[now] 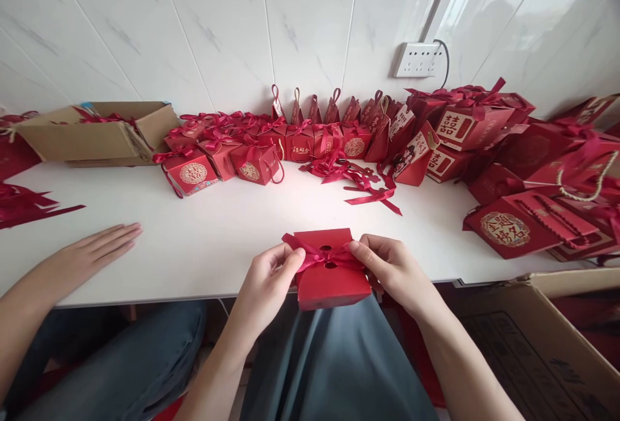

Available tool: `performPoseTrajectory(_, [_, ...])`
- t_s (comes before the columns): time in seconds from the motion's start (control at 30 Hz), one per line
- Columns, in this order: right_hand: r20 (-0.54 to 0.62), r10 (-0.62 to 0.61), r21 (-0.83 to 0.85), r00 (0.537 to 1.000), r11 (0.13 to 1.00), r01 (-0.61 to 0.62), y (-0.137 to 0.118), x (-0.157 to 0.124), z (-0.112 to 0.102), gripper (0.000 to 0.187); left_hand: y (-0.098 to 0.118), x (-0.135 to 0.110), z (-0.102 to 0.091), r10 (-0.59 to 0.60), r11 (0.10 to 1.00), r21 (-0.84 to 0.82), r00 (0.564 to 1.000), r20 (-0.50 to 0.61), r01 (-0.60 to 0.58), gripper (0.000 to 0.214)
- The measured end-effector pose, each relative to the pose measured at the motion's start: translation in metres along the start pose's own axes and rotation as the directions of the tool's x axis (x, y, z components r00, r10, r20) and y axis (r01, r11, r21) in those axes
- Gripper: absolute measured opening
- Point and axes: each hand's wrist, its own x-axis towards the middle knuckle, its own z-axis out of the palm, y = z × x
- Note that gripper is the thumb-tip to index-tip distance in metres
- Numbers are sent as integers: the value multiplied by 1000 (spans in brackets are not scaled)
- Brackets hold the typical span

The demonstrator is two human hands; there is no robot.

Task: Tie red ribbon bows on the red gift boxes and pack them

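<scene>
A small red gift box [334, 288] is between my hands at the table's front edge, its top facing up. Across it runs a red satin ribbon [317, 257], knotted over two dark round holes in the middle. My left hand [271, 276] is closed at the box's left side, its thumb pressed on the ribbon. On the right side, my right hand [390, 266] pinches the ribbon's other part between thumb and fingers. The fingers beneath are partly hidden by the box.
Finished-looking red gift boxes [256, 161] line the wall, with loose ribbons [358, 175] before them. Boxes are piled at right [504, 227]. Cardboard boxes stand back left [87, 140] and lower right [513, 330]. Another person's hand [92, 253] lies flat at left.
</scene>
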Motion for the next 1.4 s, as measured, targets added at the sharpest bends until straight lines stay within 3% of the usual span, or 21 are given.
performPoseTrajectory(0.2, [-14,42,-168,999,985,-44,-1,-8,-3,55,3,-3,0,-14,999,36,1000,-2,14,40])
performPoseTrajectory(0.3, [7,36,-157,999,987,-34,-2,-11,-1,55,8,-6,1,-20,995,94,999,-51,25,41])
performPoseTrajectory(0.47, [89,15,145,996,989,-28,5,-6,1,50,2,-7,-2,-49,999,12,999,-4,49,41])
performPoseTrajectory(0.63, [128,-19,440,992,897,-40,18,0,3,43,-6,-2,-4,-63,992,-110,997,52,68,40])
performPoseTrajectory(0.83, [97,-86,584,992,812,14,29,3,9,40,-10,2,-5,-30,981,-188,993,113,51,36])
performPoseTrajectory(1.1, [52,-88,592,995,805,40,31,7,15,43,-10,3,-3,25,980,-201,994,102,-4,35])
performPoseTrajectory(1.23, [67,-102,498,992,866,56,38,7,7,44,-6,1,-3,33,997,-67,999,37,-31,39])
performPoseTrajectory(1.3, [51,-168,447,984,885,128,42,8,-3,45,-4,-5,-3,46,998,32,999,-18,-45,38])
performPoseTrajectory(1.4, [-120,-305,364,945,872,328,47,13,-15,46,-3,-13,-5,97,988,126,993,-62,-88,45])
